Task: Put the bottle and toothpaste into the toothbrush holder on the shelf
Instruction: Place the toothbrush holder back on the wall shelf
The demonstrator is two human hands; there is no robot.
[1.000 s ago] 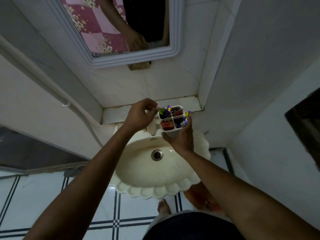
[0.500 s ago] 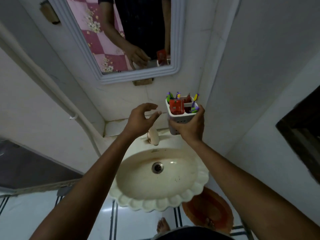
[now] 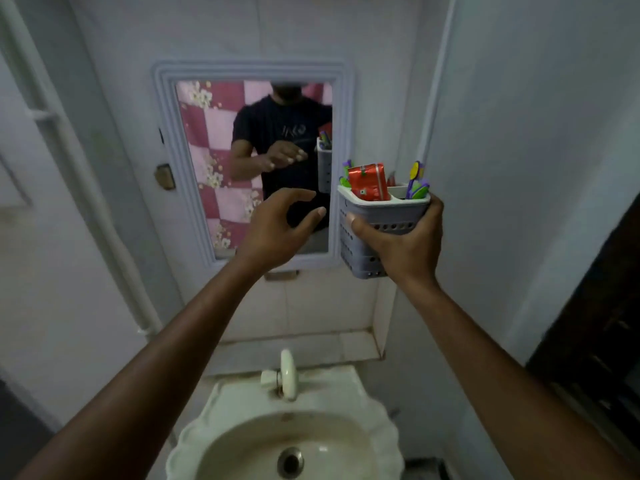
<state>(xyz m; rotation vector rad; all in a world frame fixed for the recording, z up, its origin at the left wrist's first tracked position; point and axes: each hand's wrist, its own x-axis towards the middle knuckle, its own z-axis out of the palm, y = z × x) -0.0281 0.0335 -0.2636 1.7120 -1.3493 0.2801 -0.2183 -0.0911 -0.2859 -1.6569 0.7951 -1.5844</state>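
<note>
My right hand grips a white perforated toothbrush holder from below and behind, held upright at mirror height. A red toothpaste tube sticks up out of its left compartment. Purple and green toothbrushes stand in its right side, and more show at its far left corner. No bottle shows in the holder from this angle. My left hand hovers just left of the holder, fingers curled apart, holding nothing and not touching it.
A framed wall mirror hangs behind my hands, reflecting a person and a pink checked curtain. Below are a tiled ledge, a tap and a scalloped sink. A pipe runs down the left wall. A dark opening is at right.
My right hand has lifted the holder from over the sink up to mirror height. My left hand let go, opened and rose alongside. The view tilted upward.
</note>
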